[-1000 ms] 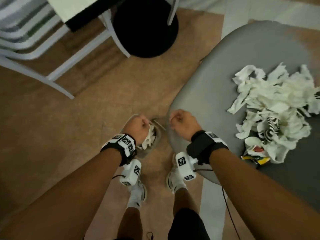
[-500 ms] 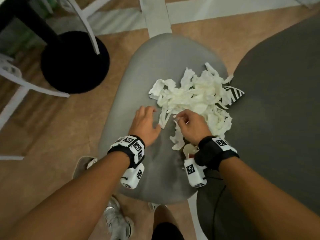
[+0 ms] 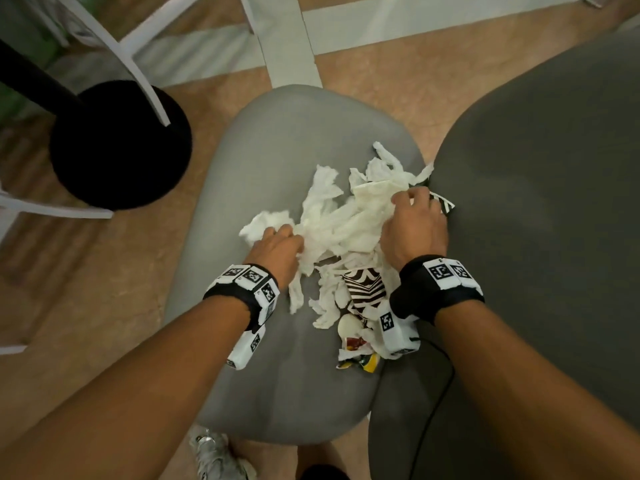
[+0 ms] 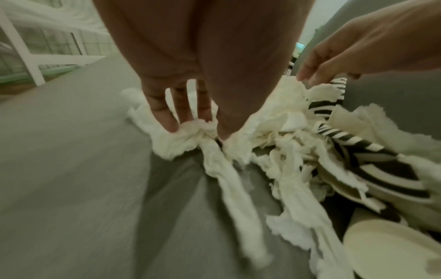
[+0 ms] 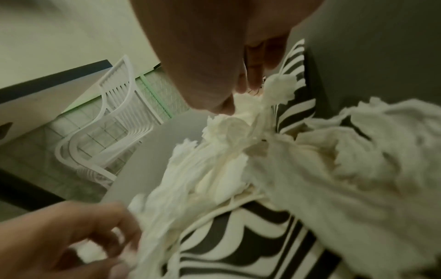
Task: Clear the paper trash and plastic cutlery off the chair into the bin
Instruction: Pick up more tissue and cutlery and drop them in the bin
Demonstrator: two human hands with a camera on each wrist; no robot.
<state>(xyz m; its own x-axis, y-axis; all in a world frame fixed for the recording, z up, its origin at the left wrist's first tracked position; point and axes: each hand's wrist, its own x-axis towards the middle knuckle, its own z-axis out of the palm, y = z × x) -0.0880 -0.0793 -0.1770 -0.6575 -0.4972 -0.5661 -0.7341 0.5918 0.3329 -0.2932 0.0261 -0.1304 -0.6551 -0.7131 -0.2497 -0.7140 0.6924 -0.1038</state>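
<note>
Both hands have moved deeper into the torn white paper [image 3: 341, 223] since half a second ago. Left hand [image 3: 277, 249] fingers [image 4: 167, 113] pinch a wad; right hand [image 3: 414, 225] fingers curl into its far edge. It lies heaped on the grey chair [image 3: 277, 150], over striped wrappers [image 3: 367, 287].

A tan floor [image 3: 398, 74] crossed by pale grey bands [image 3: 291, 39] fills the upper frame. At upper left a round black table base [image 3: 117, 143] stands among white chair legs [image 3: 138, 64]. A dark grey cushion [image 3: 540, 202] fills the right side.
</note>
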